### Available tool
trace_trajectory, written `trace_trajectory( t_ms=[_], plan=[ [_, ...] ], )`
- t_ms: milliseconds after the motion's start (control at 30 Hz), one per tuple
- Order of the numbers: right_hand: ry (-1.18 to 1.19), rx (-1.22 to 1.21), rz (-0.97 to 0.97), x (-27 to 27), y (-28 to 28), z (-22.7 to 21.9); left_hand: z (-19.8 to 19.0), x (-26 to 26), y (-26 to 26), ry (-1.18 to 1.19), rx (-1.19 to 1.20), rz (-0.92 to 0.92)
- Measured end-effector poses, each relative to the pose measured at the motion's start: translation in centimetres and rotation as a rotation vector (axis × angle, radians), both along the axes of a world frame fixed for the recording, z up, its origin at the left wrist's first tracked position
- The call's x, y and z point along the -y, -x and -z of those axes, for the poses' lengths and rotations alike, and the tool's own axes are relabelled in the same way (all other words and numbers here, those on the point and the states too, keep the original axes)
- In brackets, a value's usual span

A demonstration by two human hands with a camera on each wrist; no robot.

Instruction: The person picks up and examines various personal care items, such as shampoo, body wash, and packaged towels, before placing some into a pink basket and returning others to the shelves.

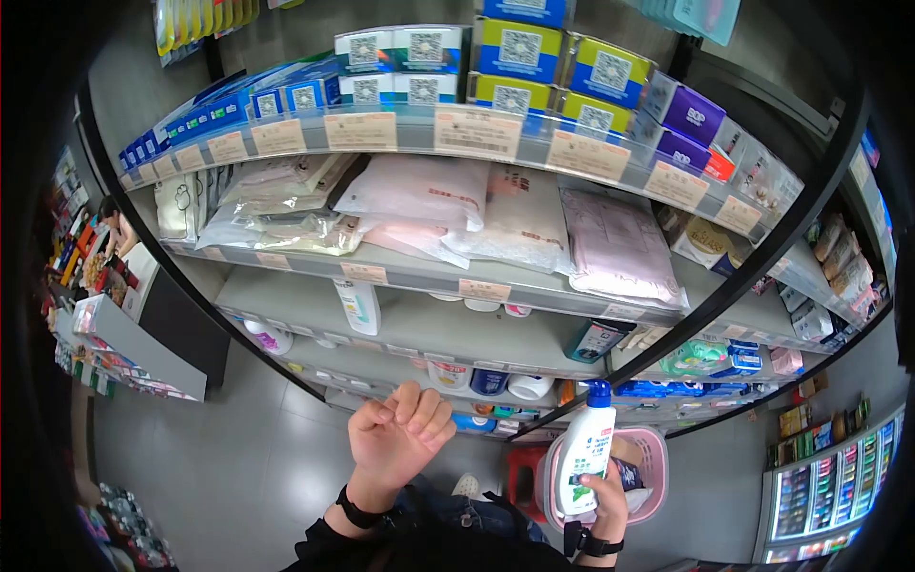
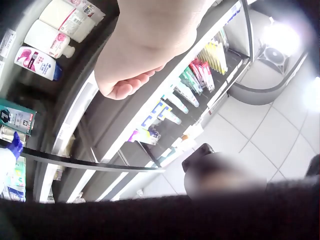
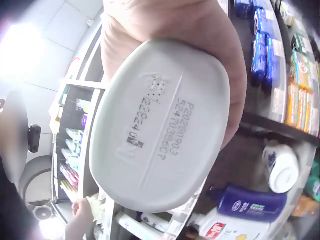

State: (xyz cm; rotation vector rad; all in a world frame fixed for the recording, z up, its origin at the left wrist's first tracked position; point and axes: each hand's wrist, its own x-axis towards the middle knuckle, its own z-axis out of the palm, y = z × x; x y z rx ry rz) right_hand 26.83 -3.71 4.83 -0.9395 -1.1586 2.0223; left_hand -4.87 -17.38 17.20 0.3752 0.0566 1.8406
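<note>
My right hand [image 1: 608, 498] grips a white shampoo bottle [image 1: 583, 453] with a blue pump top and green print, thumb across its front. It stands nearly upright, leaning slightly right, in front of the pink basket. In the right wrist view the flat base of the bottle [image 3: 160, 130], stamped with a code, fills the middle. My left hand [image 1: 400, 434] is raised before the lower shelves, fingers curled in toward the palm and holding nothing. In the left wrist view the curled fingers of that hand [image 2: 132, 86] show against the shelving.
A pink basket [image 1: 658, 467] with items inside stands beside a red stool [image 1: 522, 477]. Ahead, curved shelves carry boxes [image 1: 519, 48], bagged textiles [image 1: 415, 191] and a white-green bottle [image 1: 358, 305]. A black frame bar [image 1: 705, 305] crosses the shelves. A person [image 1: 116, 234] is at the far left.
</note>
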Motion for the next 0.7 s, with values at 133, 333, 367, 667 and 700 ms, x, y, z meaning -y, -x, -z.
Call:
trace_trajectory(
  t_ms=[133, 333, 367, 667, 700],
  plan=[
    [0.011, -0.071, -0.139, 0.9, 4.2, -1.3, 0.6, 1.4, 2.2, 0.049, 0.000, -0.036],
    [0.103, -0.098, -0.306, 3.8, 13.2, -3.8, 1.7, 4.7, 7.2, 0.330, -0.474, -0.157],
    [0.093, -0.120, -0.344, 4.5, 15.0, -4.3, 2.4, 5.4, 8.0, 0.453, -0.707, -0.214],
    [-0.261, 0.082, -0.649, 11.7, 30.1, -5.3, 7.1, 11.2, 15.3, 0.463, -0.937, -0.008],
    [-0.311, 0.117, -0.666, 12.5, 31.5, -5.2, 7.2, 11.9, 16.0, 0.510, -0.893, -0.087]
  ],
)
